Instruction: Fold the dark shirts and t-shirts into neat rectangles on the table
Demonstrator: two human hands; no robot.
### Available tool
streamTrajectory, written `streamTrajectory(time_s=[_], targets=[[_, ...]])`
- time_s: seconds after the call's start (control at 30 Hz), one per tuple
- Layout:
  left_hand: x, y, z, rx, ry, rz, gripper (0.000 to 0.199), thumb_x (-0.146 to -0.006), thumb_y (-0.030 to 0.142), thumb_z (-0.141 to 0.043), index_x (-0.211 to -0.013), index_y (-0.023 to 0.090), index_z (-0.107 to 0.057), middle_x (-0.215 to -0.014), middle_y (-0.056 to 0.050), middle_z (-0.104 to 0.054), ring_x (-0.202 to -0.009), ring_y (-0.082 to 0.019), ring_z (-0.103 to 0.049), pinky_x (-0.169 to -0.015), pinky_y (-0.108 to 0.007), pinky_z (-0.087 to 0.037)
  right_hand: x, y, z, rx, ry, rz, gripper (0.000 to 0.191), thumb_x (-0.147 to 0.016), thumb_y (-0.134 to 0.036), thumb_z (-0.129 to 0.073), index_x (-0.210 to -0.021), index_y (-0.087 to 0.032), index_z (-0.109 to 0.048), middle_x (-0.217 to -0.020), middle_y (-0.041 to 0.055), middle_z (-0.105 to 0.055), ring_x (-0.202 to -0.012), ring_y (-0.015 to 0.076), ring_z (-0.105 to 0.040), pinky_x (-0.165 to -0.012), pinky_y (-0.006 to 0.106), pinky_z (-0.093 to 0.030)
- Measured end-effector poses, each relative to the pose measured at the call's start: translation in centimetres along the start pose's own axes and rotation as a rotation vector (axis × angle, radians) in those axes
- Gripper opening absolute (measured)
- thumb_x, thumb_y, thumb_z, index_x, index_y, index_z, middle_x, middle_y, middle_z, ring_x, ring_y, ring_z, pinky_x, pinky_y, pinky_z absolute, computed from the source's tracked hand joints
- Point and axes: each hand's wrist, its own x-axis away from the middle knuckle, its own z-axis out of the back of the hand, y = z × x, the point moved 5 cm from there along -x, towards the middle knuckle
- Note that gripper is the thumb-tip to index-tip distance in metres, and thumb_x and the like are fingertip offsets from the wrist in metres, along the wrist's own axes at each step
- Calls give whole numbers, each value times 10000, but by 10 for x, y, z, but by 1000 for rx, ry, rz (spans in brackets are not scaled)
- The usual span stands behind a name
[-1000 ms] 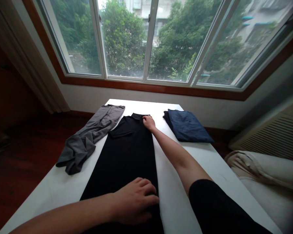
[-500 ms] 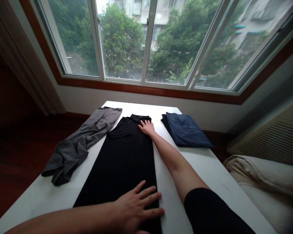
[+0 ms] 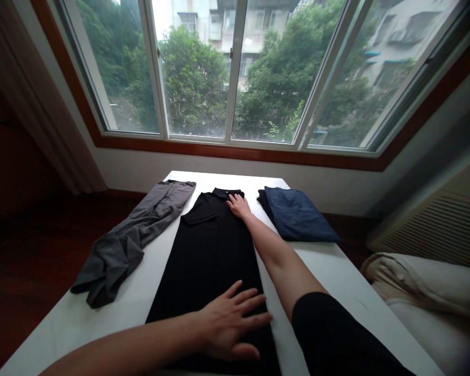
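Observation:
A black collared shirt (image 3: 207, 250) lies lengthwise on the white table (image 3: 309, 271), its collar toward the window and a short sleeve folded over its left side. My left hand (image 3: 233, 321) rests with fingers spread on the near part of the shirt, close to its right edge. Up by the collar, my right hand (image 3: 238, 205) lies on the cloth, fingers apart. Neither hand grips anything. The shirt's near end is partly hidden by my left forearm.
Grey trousers (image 3: 141, 224) lie along the table's left side. Folded dark blue clothing (image 3: 300, 214) sits at the far right, over a black piece (image 3: 264, 201). Beyond are a window and curtain (image 3: 43, 104); beige bedding (image 3: 426, 282) is at the right.
The shirt's left edge and sleeve have shifted right, narrowing its outline. Both hands are slightly farther right. The whole view has tilted up a little.

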Motion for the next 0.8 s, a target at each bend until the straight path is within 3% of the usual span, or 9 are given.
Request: streamTrajectory(time_s=[0.07, 0.13, 0.27, 0.37, 0.47, 0.53, 0.6, 0.7, 0.8], targets=[[15, -21, 11, -74, 80, 67, 685, -1017, 567, -495, -1624, 288, -344, -1680, -104, -340, -1541, -325, -321, -1275, -583, -190, 16, -17, 15, -39, 83, 48, 547, -1085, -438, -364, -1573, -208, -453, -1614, 135, -432, -1485, 250, -378, -1210, 377, -255], [33, -56, 30, -164, 196, 187, 523, -1005, 428, -547, -1505, 277, -519, -1584, -99, -481, -1450, -305, -446, -1247, -532, -281, 41, -37, 24, -88, 110, 112, 440, -1079, -354, -397, -1433, -200, -608, -1459, 124, -598, -1351, 232, -519, -1142, 318, -336], [69, -155, 81, -251, 460, 536, 292, -998, 286, -504, -1177, 222, -725, -1284, -100, -654, -1206, -259, -597, -1111, -403, -442, 120, -89, 26, -213, 16, 292, 360, -1082, -337, -418, -1196, -204, -732, -1178, 93, -738, -1120, 217, -642, -1000, 278, -426], [81, -226, 112, -250, 557, 785, 266, -971, 261, -514, -1067, 215, -758, -1192, -101, -661, -1173, -262, -596, -1111, -370, -432, 194, -146, 26, -272, -75, 521, 302, -1056, -353, -487, -1102, -220, -753, -1083, 65, -758, -1047, 208, -665, -948, 282, -455], [74, -278, 128, -159, 541, 960, 234, -916, 239, -588, -1053, 205, -774, -1245, -112, -652, -1237, -290, -554, -1153, -375, -383, 260, -207, 30, -281, -156, 738, 291, -1040, -373, -492, -1085, -231, -743, -1052, 52, -759, -997, 206, -690, -883, 295, -497], [61, -301, 136, -108, 533, 1004, 242, -880, 215, -625, -1067, 198, -778, -1280, -116, -654, -1261, -298, -541, -1165, -375, -364, 295, -244, 29, -251, -280, 874, 311, -1014, -423, -506, -1142, -244, -725, -1069, 57, -761, -962, 227, -715, -801, 306, -530], [45, -318, 143, -73, 533, 1013, 271, -862, 190, -637, -1095, 193, -775, -1284, -115, -671, -1259, -292, -554, -1158, -361, -370, 317, -270, 24, -219, -396, 913, 389, -992, -495, -494, -1230, -257, -689, -1053, 69, -768, -916, 260, -739, -734, 331, -555], [22, -341, 153, 9, 524, 1022, 315, -839, 154, -650, -1129, 188, -766, -1229, -101, -719, -1199, -266, -611, -1090, -313, -431, 335, -289, 8, -170, -531, 911, 525, -942, -627, -485, -1289, -269, -650, -1004, 86, -778, -837, 301, -759, -633, 360, -577], [4, -363, 162, 111, 515, 1044, 331, -802, 145, -683, -1123, 170, -758, -1108, -93, -761, -1070, -246, -672, -960, -278, -507, 342, -291, -12, -159, -568, 906, 588, -909, -700, -482, -1234, -246, -667, -954, 108, -780, -769, 330, -764, -561, 387, -584]])
